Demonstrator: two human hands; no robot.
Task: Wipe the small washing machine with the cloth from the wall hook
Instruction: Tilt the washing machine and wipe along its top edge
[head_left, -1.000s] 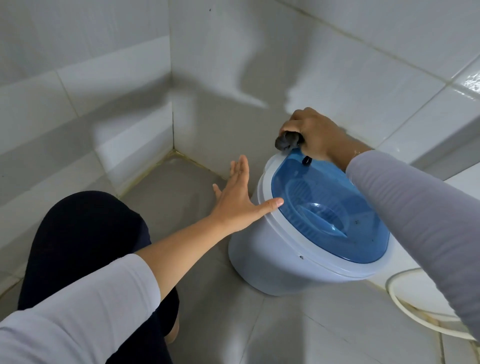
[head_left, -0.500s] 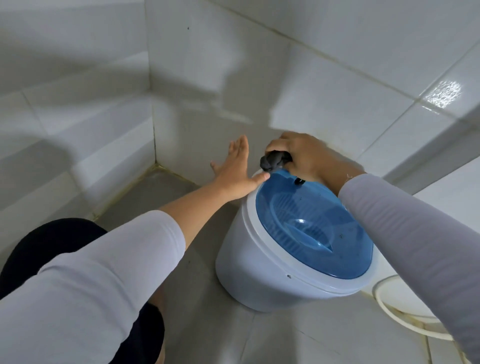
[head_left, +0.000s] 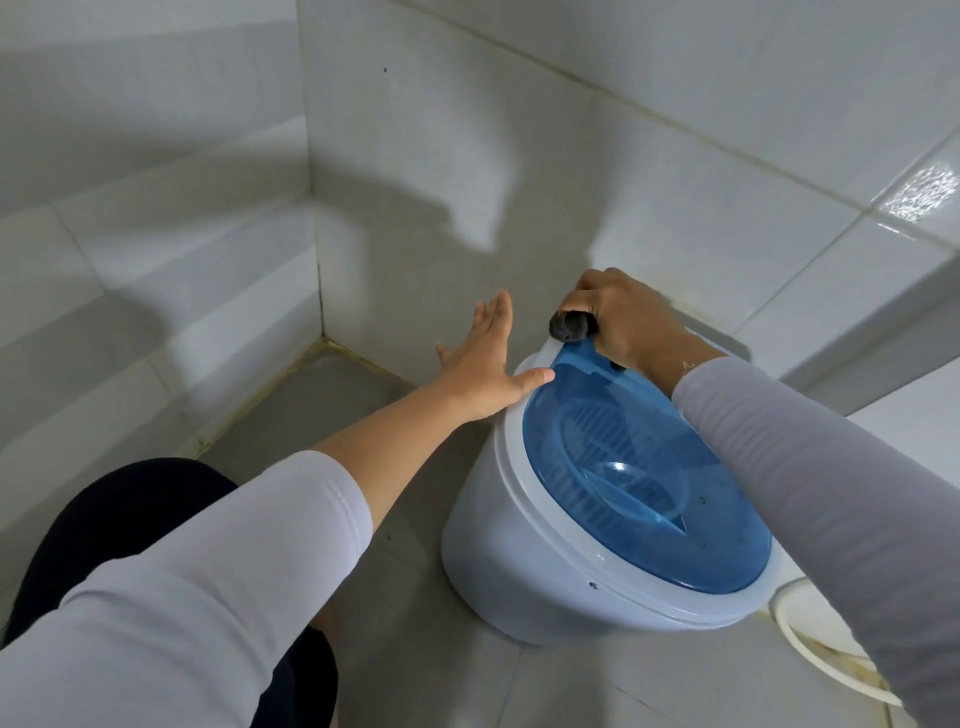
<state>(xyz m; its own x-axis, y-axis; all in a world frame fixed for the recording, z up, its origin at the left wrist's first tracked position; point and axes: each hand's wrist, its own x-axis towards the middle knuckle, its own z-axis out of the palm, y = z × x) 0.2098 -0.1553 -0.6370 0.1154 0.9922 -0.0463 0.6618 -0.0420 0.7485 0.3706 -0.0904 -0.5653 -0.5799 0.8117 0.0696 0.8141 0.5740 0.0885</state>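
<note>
The small washing machine (head_left: 519, 561) is a round white tub with a see-through blue lid (head_left: 634, 483), standing on the grey floor against the tiled wall. My right hand (head_left: 628, 322) is shut on a bunched dark grey cloth (head_left: 571, 326) and presses it on the far rim of the machine, at the lid's back edge. My left hand (head_left: 488, 369) lies flat with fingers spread, its thumb resting on the rim at the machine's far left side.
White tiled walls (head_left: 208, 208) meet in a corner beyond the machine. A white hose (head_left: 810, 654) curls on the floor to the right of the tub. My dark-clad knee (head_left: 119, 525) is at the lower left.
My view has shifted a little. Both hands stay at the machine's far rim; the left thumb has settled on the rim, and the cloth remains at the lid's back edge.
</note>
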